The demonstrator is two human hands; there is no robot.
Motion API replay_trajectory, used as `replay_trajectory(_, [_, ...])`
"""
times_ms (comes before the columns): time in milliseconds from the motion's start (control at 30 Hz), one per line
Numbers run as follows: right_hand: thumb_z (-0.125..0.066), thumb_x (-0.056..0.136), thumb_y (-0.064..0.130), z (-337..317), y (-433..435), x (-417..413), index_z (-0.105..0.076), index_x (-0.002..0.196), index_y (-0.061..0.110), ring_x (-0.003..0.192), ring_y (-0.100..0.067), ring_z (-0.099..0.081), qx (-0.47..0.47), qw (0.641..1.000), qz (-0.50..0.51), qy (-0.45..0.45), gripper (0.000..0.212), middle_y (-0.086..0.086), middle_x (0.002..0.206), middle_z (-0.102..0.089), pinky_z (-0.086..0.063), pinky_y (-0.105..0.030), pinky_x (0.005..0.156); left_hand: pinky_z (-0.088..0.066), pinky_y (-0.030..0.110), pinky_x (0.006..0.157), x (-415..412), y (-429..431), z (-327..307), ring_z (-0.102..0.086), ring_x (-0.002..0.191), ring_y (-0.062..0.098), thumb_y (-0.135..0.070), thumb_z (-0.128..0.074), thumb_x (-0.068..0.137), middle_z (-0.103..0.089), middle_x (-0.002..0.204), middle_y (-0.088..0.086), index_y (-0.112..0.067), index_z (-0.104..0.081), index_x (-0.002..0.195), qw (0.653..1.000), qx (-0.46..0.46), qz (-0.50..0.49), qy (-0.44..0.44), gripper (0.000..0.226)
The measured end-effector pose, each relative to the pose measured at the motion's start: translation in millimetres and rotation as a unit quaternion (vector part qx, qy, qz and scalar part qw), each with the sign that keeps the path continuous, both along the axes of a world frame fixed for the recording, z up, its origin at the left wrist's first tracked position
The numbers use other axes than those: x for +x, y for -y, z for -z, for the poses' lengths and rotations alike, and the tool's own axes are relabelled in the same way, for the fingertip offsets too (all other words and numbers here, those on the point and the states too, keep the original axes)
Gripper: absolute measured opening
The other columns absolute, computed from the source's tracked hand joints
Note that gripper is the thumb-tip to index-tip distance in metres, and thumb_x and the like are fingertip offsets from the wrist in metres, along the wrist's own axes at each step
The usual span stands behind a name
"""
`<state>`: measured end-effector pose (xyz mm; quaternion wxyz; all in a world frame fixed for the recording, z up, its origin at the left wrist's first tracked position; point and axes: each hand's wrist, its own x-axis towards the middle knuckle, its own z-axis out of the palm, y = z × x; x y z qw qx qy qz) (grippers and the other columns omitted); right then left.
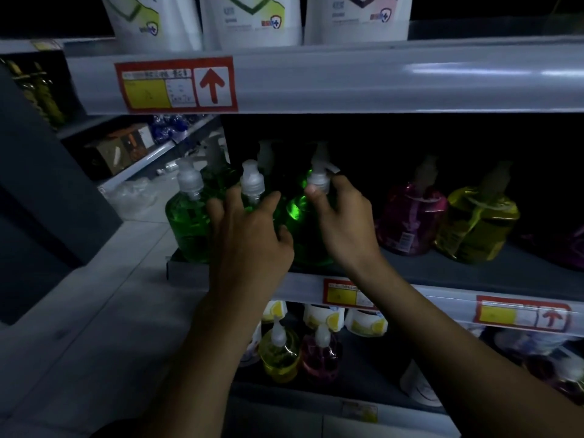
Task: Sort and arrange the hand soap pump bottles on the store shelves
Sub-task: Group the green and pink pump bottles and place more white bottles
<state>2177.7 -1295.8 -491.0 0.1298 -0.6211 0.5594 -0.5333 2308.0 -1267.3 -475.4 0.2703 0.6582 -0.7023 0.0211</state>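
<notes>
Several green hand soap pump bottles stand at the left end of the middle shelf (474, 273). My left hand (249, 238) wraps the body of a green bottle (252, 184), of which mainly the white pump shows above my fingers. My right hand (341, 216) grips the neck of another green bottle (300, 216) just below its white pump. A further green bottle (186, 216) stands free at the far left. To the right stand a pink bottle (407, 216) and a yellow bottle (477, 222).
White refill pouches (259, 17) line the top shelf above a red price tag (177, 85). The lower shelf holds a yellow bottle (279, 352), a pink bottle (320, 355) and lemon-printed pouches (325, 317). A grey floor and another shelf unit lie to the left.
</notes>
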Motion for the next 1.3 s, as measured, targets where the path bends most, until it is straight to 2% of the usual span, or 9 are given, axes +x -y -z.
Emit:
replay_trajectory(233, [-0.052,0.097,0.029,-6.0,-18.2,-14.8,-0.056,0.125,0.014,0.1,-0.017,-0.057,0.025,0.996,-0.024,-0.077,0.032,-0.005,0.113,-0.059,-0.034,-0.016,0.074,-0.036,0.038,0.097,-6.1,-7.0,1.7,-0.024,0.13,0.032,-0.027,-0.059,0.086,-0.032,0.143,0.012,-0.028,-0.051,0.133,0.998,-0.049,-0.005,-0.046,0.048])
replay_trajectory(400, [-0.058,0.089,0.016,-14.2,-43.3,-62.0,-0.061,0.11,0.01,0.09,-0.021,-0.057,-0.083,0.978,0.122,-0.15,0.022,-0.009,0.107,-0.054,-0.033,-0.018,0.07,-0.036,0.005,0.069,-42.7,-28.3,-3.6,-0.048,0.091,0.013,-0.008,-0.055,0.085,-0.048,0.107,0.009,-0.009,-0.062,0.096,0.961,-0.205,0.112,-0.147,0.013])
replay_trajectory(533, [-0.06,0.088,0.021,-14.2,-40.0,-111.1,-0.055,0.094,0.0,0.087,-0.037,-0.055,-0.022,0.953,0.245,-0.177,0.022,-0.021,0.099,-0.057,-0.024,-0.024,0.063,-0.044,0.015,0.062,-86.2,-27.5,11.1,-0.057,0.08,0.013,-0.005,-0.052,0.09,-0.056,0.103,-0.002,-0.015,-0.059,0.112,0.948,-0.076,0.194,-0.239,0.026])
replay_trajectory(667, [-0.064,0.089,0.035,-10.6,-29.7,-136.9,-0.047,0.065,0.007,0.06,-0.027,-0.055,0.034,0.956,0.231,-0.178,0.041,-0.012,0.063,-0.053,-0.025,-0.026,0.049,-0.053,0.043,0.083,-128.1,-18.5,36.0,-0.062,0.1,0.029,-0.003,-0.048,0.089,-0.059,0.123,0.0,-0.024,-0.043,0.136,0.913,0.124,0.187,-0.339,0.052])
replay_trajectory(833, [-0.069,0.082,0.045,-17.7,-19.3,-142.5,-0.066,0.073,0.009,0.056,-0.016,-0.056,0.069,0.976,0.169,-0.122,0.037,-0.004,0.063,-0.059,-0.035,-0.015,0.042,-0.051,0.043,0.09,-142.7,-7.8,41.9,-0.061,0.104,0.03,-0.002,-0.05,0.086,-0.06,0.125,0.006,-0.028,-0.038,0.14,0.913,0.142,0.187,-0.333,0.061])
replay_trajectory(933, [-0.068,0.084,0.034,-16.2,-15.1,-143.9,-0.07,0.085,-0.001,0.071,-0.031,-0.066,0.056,0.979,0.185,-0.072,0.035,-0.016,0.078,-0.069,-0.055,-0.044,0.061,-0.052,0.041,0.088,-145.1,-12.5,42.7,-0.062,0.103,0.025,-0.003,-0.052,0.085,-0.063,0.119,0.003,-0.028,-0.041,0.137,0.909,0.148,0.186,-0.342,0.059])
replay_trajectory(1000, [-0.067,0.085,0.033,-17.1,-20.3,-141.3,-0.069,0.082,0.002,0.072,-0.029,-0.066,0.06,0.983,0.167,-0.041,0.03,-0.013,0.078,-0.069,-0.056,-0.048,0.063,-0.052,0.04,0.088,-144.9,-15.9,42.0,-0.061,0.102,0.018,-0.003,-0.055,0.084,-0.059,0.117,-0.005,-0.027,-0.043,0.136,0.904,0.139,0.184,-0.359,0.058])
replay_trajectory(1133, [-0.06,0.093,0.025,-30.5,-39.8,-134.4,-0.06,0.078,0.024,0.08,-0.008,-0.063,0.077,0.995,0.028,0.056,0.015,0.009,0.079,-0.064,-0.053,-0.035,0.08,-0.049,0.02,0.074,-133.9,-18.5,31.0,-0.06,0.087,0.004,-0.01,-0.068,0.083,-0.057,0.106,-0.014,-0.03,-0.047,0.121,0.827,0.199,0.191,-0.49,0.047])
replay_trajectory(1300, [-0.049,0.097,0.013,-54.3,-61.6,-132.0,-0.053,0.074,0.012,0.055,-0.008,-0.059,0.079,0.926,-0.074,0.362,0.024,0.001,0.064,-0.058,-0.05,-0.019,0.052,-0.044,0.023,0.052,-101.4,-19.6,12.9,-0.054,0.06,0.012,-0.012,-0.074,0.071,-0.066,0.084,0.001,-0.025,-0.056,0.122,0.674,0.319,0.3,-0.595,0.056])
